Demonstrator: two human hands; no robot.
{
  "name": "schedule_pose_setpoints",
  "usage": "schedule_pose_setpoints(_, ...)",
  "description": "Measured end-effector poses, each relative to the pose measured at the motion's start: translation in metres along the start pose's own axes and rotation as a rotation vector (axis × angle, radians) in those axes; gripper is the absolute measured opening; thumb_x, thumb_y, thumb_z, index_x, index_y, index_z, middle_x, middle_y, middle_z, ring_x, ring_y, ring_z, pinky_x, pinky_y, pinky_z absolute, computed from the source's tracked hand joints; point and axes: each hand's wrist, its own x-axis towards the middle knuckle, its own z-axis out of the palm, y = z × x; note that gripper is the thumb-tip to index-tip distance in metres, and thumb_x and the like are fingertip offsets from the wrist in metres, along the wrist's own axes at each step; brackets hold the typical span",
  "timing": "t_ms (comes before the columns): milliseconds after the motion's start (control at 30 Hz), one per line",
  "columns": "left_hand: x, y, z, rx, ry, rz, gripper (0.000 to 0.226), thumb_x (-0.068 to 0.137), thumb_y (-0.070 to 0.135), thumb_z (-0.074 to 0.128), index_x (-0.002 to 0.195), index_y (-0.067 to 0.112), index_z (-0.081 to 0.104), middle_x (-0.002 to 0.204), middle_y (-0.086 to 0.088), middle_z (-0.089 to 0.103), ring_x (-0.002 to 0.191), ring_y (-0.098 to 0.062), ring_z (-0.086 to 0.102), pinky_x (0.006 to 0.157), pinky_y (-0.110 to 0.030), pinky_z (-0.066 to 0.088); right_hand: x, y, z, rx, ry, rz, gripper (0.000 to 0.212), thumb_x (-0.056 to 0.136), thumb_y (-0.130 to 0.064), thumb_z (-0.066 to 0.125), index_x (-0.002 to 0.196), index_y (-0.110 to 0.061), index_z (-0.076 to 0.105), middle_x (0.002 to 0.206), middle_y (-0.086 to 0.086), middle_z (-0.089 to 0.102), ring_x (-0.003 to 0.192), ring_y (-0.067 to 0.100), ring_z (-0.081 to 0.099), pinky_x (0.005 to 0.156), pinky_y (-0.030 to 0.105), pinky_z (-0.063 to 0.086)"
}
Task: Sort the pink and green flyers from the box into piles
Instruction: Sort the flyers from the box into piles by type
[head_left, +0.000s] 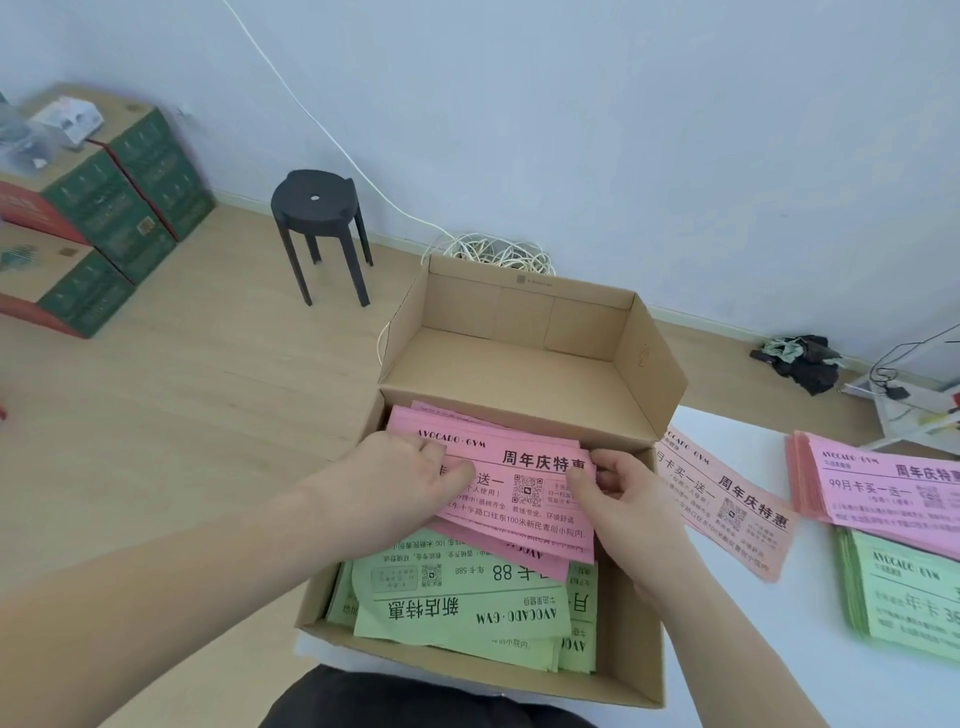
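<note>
An open cardboard box (631, 670) stands on a white table, its lid (524, 358) tipped back. Pink flyers (524, 499) lie in the far half of the box and green flyers (457, 608) in the near half. My left hand (410, 480) presses flat on the left end of the top pink flyers. My right hand (615, 491) pinches the right edge of the same flyers. To the right of the box lies a loose pink flyer (727, 504). Farther right are a pink pile (883, 488) and, nearer me, a green pile (904, 592).
The white table (769, 639) carries the box and piles. On the wooden floor beyond stand a black stool (317, 208) and stacked green and red cartons (93, 208) at the left. A coil of white cable (498, 254) lies by the wall.
</note>
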Motion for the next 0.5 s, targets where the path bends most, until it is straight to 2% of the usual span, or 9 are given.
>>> schedule_pose_setpoints(67, -0.002, -0.004, -0.002, -0.029, 0.04, 0.007, 0.049, 0.098, 0.021, 0.055, 0.142, 0.018, 0.034, 0.1, -0.007, 0.069, 0.078, -0.027, 0.065, 0.064, -0.043, 0.059, 0.0, 0.002, -0.001, 0.014, 0.005, 0.015, 0.039, 0.096, -0.051, 0.066, 0.128, -0.028, 0.064, 0.101, -0.007, 0.076, 0.095, 0.01, 0.073, 0.089, 0.04, 0.061)
schedule_pose_setpoints(100, -0.002, -0.007, -0.005, -0.044, 0.064, -0.01, 0.044, 0.1, 0.023, 0.05, 0.141, 0.018, 0.035, 0.096, -0.005, 0.069, 0.074, -0.025, 0.065, 0.06, -0.042, 0.057, 0.0, 0.001, -0.001, 0.054, 0.016, 0.026, 0.038, 0.096, -0.055, 0.063, 0.122, -0.028, 0.067, 0.099, -0.006, 0.077, 0.092, 0.011, 0.074, 0.088, 0.041, 0.061)
schedule_pose_setpoints(200, -0.001, -0.01, -0.009, -0.051, 0.088, -0.052, 0.038, 0.099, 0.018, 0.048, 0.136, 0.019, 0.038, 0.091, 0.001, 0.066, 0.069, -0.021, 0.061, 0.055, -0.036, 0.049, -0.001, -0.011, -0.005, 0.191, 0.006, 0.088, 0.033, 0.1, -0.05, 0.059, 0.103, -0.021, 0.075, 0.086, 0.006, 0.078, 0.069, 0.018, 0.071, 0.065, 0.036, 0.057)
schedule_pose_setpoints(300, -0.002, -0.008, -0.008, -0.04, 0.087, -0.057, 0.053, 0.091, 0.008, 0.06, 0.134, 0.018, 0.032, 0.087, 0.0, 0.063, 0.064, -0.021, 0.057, 0.053, -0.036, 0.05, 0.002, -0.027, -0.011, 0.197, -0.066, 0.139, 0.034, 0.101, -0.043, 0.06, 0.098, -0.014, 0.078, 0.082, 0.015, 0.076, 0.061, 0.022, 0.065, 0.052, 0.033, 0.045)
schedule_pose_setpoints(400, -0.006, -0.006, -0.003, -0.033, 0.083, -0.091, 0.059, 0.086, 0.004, 0.063, 0.134, 0.016, 0.031, 0.087, -0.001, 0.061, 0.06, -0.019, 0.049, 0.05, -0.034, 0.046, 0.001, -0.043, -0.017, 0.208, -0.154, 0.193, 0.039, 0.103, -0.042, 0.058, 0.103, -0.008, 0.077, 0.078, 0.015, 0.075, 0.059, 0.024, 0.064, 0.054, 0.032, 0.051)
schedule_pose_setpoints(500, -0.011, -0.004, 0.009, -0.011, 0.114, -0.079, 0.068, 0.073, 0.005, 0.074, 0.13, 0.01, 0.036, 0.081, -0.004, 0.062, 0.057, -0.02, 0.057, 0.043, -0.034, 0.048, -0.003, -0.053, -0.019, 0.317, -0.264, 0.283, 0.058, 0.101, -0.06, 0.052, 0.109, -0.006, 0.072, 0.092, 0.021, 0.078, 0.068, 0.029, 0.072, 0.061, 0.036, 0.06)
